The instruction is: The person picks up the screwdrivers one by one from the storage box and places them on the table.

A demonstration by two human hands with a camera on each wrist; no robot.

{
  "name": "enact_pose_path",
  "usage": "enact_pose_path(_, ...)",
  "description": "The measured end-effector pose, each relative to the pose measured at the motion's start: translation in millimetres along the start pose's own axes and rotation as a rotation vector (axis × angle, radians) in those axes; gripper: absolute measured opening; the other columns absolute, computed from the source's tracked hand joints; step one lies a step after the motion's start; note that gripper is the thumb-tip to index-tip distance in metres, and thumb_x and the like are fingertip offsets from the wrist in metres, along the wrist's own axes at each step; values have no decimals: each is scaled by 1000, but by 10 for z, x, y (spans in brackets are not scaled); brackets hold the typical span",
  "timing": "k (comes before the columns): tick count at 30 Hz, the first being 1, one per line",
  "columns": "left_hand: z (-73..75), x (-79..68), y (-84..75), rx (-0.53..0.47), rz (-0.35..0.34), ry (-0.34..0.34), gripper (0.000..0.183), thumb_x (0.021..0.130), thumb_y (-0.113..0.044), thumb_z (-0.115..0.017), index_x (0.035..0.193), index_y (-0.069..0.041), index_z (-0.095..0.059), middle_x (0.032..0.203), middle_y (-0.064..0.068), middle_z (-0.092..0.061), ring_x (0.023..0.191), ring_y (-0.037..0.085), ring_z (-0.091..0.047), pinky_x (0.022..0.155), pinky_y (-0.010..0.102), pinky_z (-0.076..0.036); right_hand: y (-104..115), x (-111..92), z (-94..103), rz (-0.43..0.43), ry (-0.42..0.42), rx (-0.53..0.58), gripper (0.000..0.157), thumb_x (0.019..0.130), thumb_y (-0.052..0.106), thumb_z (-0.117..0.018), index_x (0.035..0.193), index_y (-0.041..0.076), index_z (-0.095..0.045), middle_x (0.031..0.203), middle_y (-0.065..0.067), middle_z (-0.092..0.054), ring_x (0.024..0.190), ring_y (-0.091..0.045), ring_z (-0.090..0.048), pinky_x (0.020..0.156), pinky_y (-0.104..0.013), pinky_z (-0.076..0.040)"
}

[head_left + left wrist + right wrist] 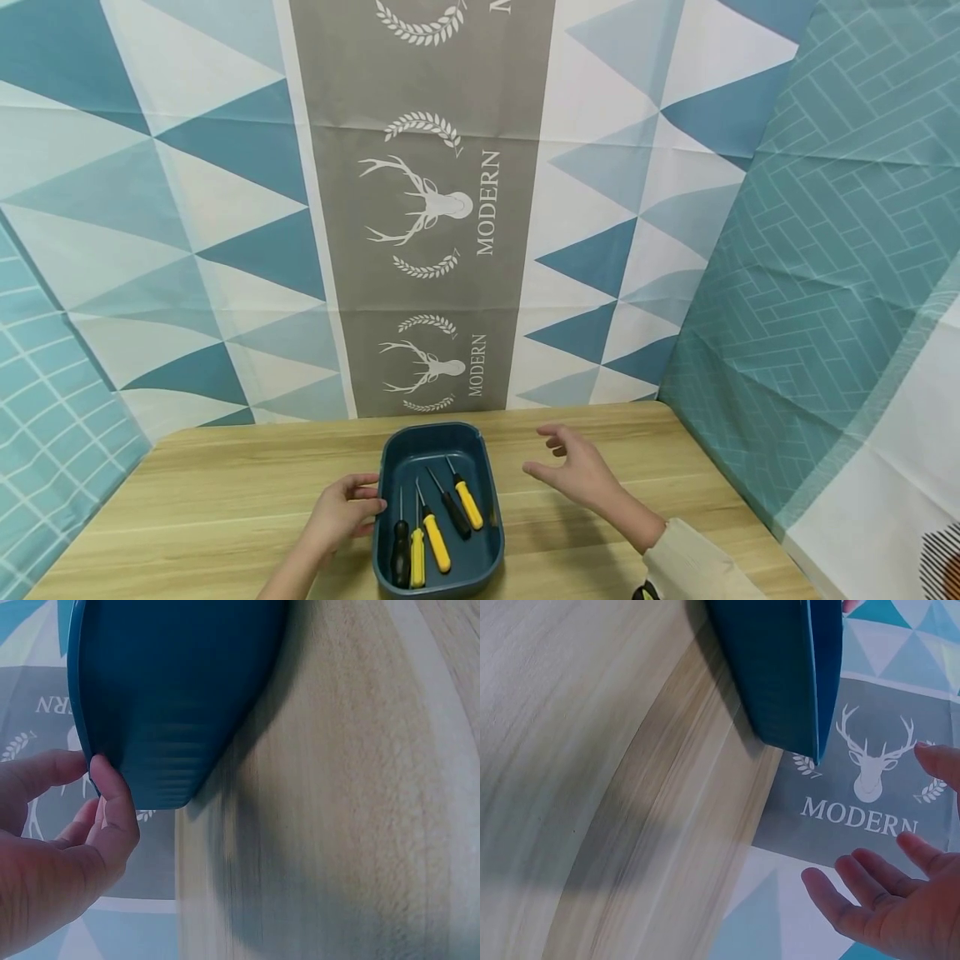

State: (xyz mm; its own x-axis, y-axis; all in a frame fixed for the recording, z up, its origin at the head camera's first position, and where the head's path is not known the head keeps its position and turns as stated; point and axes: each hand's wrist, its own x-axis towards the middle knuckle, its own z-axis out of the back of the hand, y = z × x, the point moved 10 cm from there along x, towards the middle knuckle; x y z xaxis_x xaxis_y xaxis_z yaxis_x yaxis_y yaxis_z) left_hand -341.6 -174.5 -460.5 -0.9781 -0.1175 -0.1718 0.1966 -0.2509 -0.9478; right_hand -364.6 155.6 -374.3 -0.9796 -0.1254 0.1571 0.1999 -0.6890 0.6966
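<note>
A dark blue plastic bin (pixel 495 533) with rounded corners stands on the table, long side running away from me. Several screwdrivers lie in it, shafts toward the far end: a black-handled one (pixel 401 554) by the left wall, yellow-handled ones (pixel 437 543), and another black-handled one (pixel 456 515) in the middle. My left hand (pixel 343 514) pinches the bin's left rim between thumb and fingers, also seen with the bin wall (pixel 172 682) in the left wrist view. Apart from the bin, to its right, my right hand (pixel 576 471) hovers above the table with fingers spread and nothing in them.
The wooden table (pixel 247 517) extends to both sides of the bin. Behind it hangs a patterned cloth (pixel 420 250) with deer prints, close to the bin's far end. A teal cloth (pixel 817 275) borders the right side.
</note>
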Motion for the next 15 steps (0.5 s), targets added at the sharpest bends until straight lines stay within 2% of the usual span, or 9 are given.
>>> enact_pose_path(8,7,6,24,-15,13,-1,46,81,0,-63,125,7,-49,108,22,-56,81,18,-60,67,37,-56,18,-11,-37,-6,16,59,55,76,37,-75,123,13,-57,108,-7,-62,98,-23,-59,78,-40,-51)
enact_pose_path(15,2,4,20,-20,16,0,47,82,0,-63,126,7,-49,109,23,-56,81,18,-60,67,37,-56,24,-9,-73,-28,31,144,51,76,35,-75,120,13,-59,102,-4,-62,91,-17,-59,74,-32,-52)
